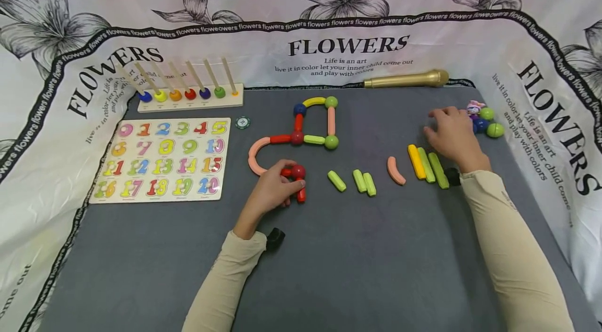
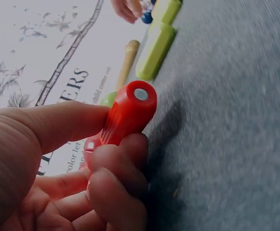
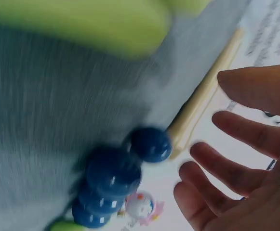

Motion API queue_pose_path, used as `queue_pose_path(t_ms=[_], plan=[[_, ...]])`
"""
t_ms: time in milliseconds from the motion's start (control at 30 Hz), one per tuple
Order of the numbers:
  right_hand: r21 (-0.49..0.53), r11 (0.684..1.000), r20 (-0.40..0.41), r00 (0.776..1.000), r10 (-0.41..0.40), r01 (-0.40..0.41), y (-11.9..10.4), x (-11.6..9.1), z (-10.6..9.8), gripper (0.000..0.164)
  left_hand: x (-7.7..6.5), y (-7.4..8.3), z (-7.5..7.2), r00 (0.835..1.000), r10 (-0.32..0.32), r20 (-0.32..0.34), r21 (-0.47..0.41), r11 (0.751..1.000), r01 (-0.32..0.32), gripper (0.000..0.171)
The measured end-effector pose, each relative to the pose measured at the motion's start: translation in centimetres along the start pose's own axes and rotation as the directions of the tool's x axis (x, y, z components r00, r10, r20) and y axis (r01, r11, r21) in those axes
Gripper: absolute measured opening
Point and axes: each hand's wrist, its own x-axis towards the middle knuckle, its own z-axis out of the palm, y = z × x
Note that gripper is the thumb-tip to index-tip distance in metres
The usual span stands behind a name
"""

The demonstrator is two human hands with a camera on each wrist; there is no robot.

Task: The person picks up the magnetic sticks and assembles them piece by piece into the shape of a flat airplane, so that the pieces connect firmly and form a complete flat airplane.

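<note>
Head view: left hand (image 1: 273,191) pinches a red stick (image 1: 301,193) w/ red ball (image 1: 298,171) attached, just below the pink curved piece (image 1: 256,157) of the stick-and-ball figure (image 1: 312,123) mid-mat. Right hand (image 1: 453,136) lies fingers spread, holding nothing, well right of that figure, next to the blue balls (image 1: 479,124).

Left wrist: thumb and fingers (image 2: 118,166) curled round the red stick, its end off the grey mat (image 2: 226,120).

Right wrist: fingers (image 3: 236,168) straight, apart, near the blue balls, not touching.
</note>
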Motion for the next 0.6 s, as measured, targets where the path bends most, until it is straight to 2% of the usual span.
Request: queue_pose_path(t_ms=[133, 300, 467, 600], plan=[[-0.112, 0.993, -0.02, 0.999, 0.032, -0.034, 1.2, 0.6, -0.2, 0.043, 0.1, -0.2, -0.1, 1.0, -0.023, 0.017, -0.064, 0.998, 0.024, 0.053], [-0.2, 0.979, 0.051, 0.997, 0.05, -0.039, 2.4, 0.9, -0.1, 0.043, 0.2, -0.3, -0.2, 0.999, -0.015, 0.045, -0.107, 0.994, 0.02, 0.053], [-0.2, 0.98, 0.065, 0.998, -0.003, 0.016, 2.9, 1.2, 0.5, 0.041, 0.2, -0.5, -0.4, 0.998, 0.005, 0.062, -0.136, 0.991, 0.003, 0.052], [-0.118, 0.991, 0.069, 0.996, -0.05, 0.057, 2.2, 1.4, 0.6, 0.04, 0.2, -0.8, -0.5, 0.998, 0.013, 0.065, -0.153, 0.988, -0.003, 0.053]])
